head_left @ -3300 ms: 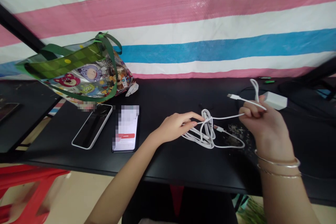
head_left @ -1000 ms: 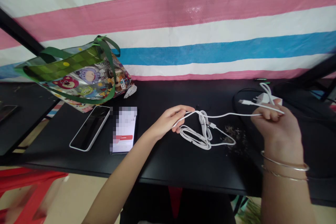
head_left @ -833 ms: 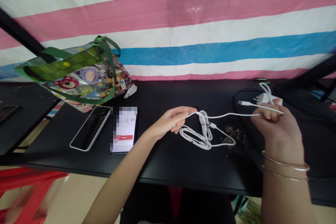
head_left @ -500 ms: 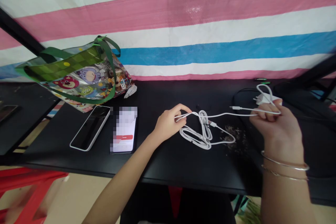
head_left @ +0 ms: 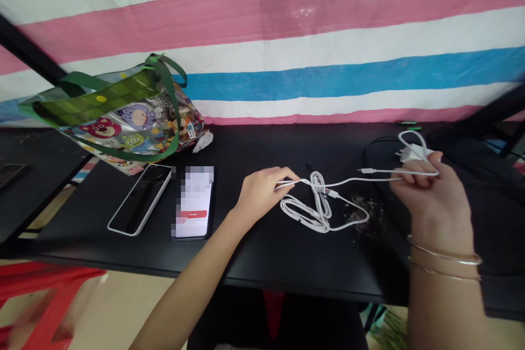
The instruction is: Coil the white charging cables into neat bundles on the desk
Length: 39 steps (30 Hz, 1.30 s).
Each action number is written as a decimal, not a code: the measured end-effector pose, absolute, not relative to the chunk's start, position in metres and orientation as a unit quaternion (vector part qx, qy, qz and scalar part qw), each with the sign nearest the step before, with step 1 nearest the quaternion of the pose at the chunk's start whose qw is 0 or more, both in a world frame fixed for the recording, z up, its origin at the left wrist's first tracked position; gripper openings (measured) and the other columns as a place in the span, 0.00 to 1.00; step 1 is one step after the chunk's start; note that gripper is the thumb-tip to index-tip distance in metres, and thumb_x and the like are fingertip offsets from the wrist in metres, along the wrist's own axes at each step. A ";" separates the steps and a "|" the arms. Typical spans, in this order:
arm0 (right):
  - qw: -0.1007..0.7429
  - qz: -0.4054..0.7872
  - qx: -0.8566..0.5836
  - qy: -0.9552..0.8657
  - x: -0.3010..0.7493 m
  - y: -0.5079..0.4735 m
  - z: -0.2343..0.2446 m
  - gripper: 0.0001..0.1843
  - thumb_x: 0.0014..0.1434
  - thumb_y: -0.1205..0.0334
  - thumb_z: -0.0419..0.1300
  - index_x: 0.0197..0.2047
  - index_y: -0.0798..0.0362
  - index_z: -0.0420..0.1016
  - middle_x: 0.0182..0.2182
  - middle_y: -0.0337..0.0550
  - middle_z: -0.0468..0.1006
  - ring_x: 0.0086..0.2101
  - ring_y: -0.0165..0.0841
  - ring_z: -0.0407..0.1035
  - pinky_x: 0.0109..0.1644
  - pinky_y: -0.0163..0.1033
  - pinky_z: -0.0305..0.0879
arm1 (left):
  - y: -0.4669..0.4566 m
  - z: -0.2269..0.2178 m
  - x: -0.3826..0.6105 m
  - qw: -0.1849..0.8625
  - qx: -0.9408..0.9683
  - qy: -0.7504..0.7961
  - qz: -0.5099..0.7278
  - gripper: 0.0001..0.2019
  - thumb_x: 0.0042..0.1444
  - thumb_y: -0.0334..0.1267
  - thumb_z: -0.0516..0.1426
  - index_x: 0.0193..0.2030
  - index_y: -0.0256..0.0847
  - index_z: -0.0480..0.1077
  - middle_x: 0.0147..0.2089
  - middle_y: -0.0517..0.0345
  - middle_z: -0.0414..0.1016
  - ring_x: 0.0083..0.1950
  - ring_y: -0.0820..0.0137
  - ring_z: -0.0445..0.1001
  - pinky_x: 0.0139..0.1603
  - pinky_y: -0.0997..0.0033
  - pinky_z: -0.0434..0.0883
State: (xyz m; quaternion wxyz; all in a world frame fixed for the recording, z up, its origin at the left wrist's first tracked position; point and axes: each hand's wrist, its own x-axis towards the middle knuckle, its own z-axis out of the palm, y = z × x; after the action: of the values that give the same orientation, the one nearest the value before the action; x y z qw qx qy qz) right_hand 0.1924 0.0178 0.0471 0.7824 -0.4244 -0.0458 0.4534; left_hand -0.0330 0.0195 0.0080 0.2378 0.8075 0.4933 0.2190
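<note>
My left hand (head_left: pixel 266 191) pinches a white charging cable (head_left: pixel 353 179) between thumb and fingers, just left of the table's middle. The cable runs nearly straight across to my right hand (head_left: pixel 430 191), whose fingers are curled around it. From my right fist a cable end with a slim metal plug (head_left: pixel 367 171) sticks out to the left, and a loop rises above it. Behind that fist is a white charger block (head_left: pixel 410 153) with prongs, partly hidden. Between my hands a bundled white cable (head_left: pixel 305 213) lies coiled on the black table.
A white-edged phone (head_left: pixel 141 199) and a lit phone (head_left: pixel 192 205) lie on the left of the black table (head_left: pixel 287 262). Behind them stands a clear cartoon bag (head_left: pixel 131 120) with green handles. Dark crumbs (head_left: pixel 365 216) are scattered right of the coil. A red stool (head_left: pixel 45 295) is at lower left.
My left hand's fingers have straightened and closed more flatly on the cable, and the small loop beside them has narrowed. My right hand holds nearly the same place.
</note>
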 end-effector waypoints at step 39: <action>0.764 0.486 -0.424 -0.012 0.188 0.018 0.045 0.20 0.62 0.79 0.38 0.22 0.52 0.50 0.21 0.26 0.31 0.14 0.24 0.29 0.15 0.24 0.39 | 0.030 0.009 -0.037 0.501 0.587 0.491 0.404 0.19 0.63 0.40 0.46 0.29 0.40 0.74 0.38 0.56 0.79 0.40 0.70 0.74 0.35 0.76 0.70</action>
State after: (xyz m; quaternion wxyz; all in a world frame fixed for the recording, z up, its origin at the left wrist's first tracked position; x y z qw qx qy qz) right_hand 0.1877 0.0180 0.0449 0.7638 -0.4243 -0.0117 0.4863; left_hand -0.0365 0.0303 0.0094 0.5010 0.5870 0.4912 0.4039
